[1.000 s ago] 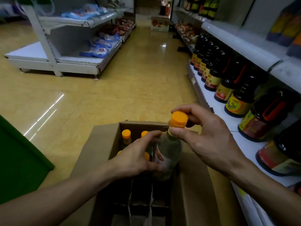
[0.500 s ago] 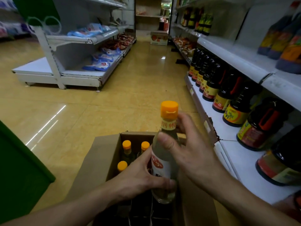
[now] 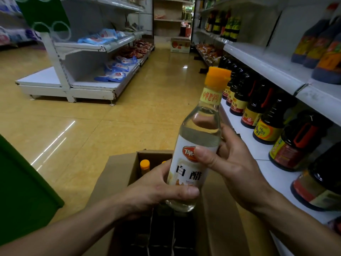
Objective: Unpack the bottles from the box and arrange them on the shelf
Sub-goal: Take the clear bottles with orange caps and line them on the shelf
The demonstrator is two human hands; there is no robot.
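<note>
A person's two bare hands and forearms showed. The left hand (image 3: pixel 156 189) and right hand (image 3: pixel 234 167) were uncovered, and each thumbnail was cut short. The left forearm (image 3: pixel 73 231) and right forearm (image 3: pixel 295 218) were lean and bare along all that was in view, with nothing worn over them.

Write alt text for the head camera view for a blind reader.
The left hand and right hand grip a clear bottle with an orange cap above an open cardboard box holding more orange-capped bottles. A white shelf of dark sauce bottles runs along the right.
</note>
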